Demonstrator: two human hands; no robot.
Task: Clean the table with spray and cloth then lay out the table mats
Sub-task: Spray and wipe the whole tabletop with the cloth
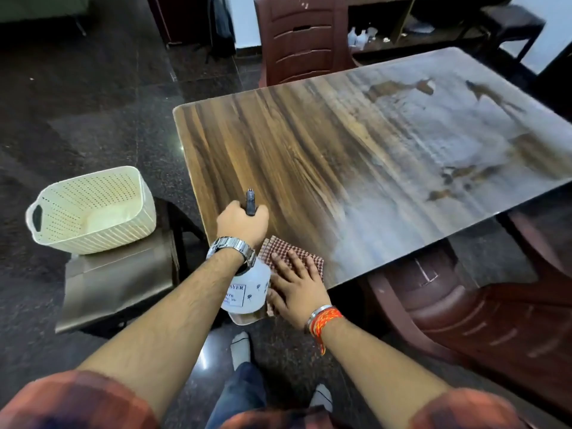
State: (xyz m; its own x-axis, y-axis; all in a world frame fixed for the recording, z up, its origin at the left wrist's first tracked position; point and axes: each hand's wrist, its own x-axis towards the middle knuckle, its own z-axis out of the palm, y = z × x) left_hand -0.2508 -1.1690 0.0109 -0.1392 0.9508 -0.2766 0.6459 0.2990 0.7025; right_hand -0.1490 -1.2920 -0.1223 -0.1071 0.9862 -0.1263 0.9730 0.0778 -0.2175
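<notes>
My left hand [242, 222] grips the dark trigger head of a clear spray bottle [247, 289] with a white label, held over the near left corner of the wooden table [278, 144]. The nozzle points away across the tabletop. My right hand [295, 286] lies flat, fingers spread, on a red-and-white checked cloth [301, 253] at the table's near edge, beside the bottle. Wet, pale streaks cover the right half of the tabletop. No table mats are in view.
A cream perforated basket [93, 212] sits on a brown stool [117, 274] left of the table. Maroon plastic chairs stand at the far side [305, 38] and under the near right edge [483, 305]. Dark polished floor lies all around.
</notes>
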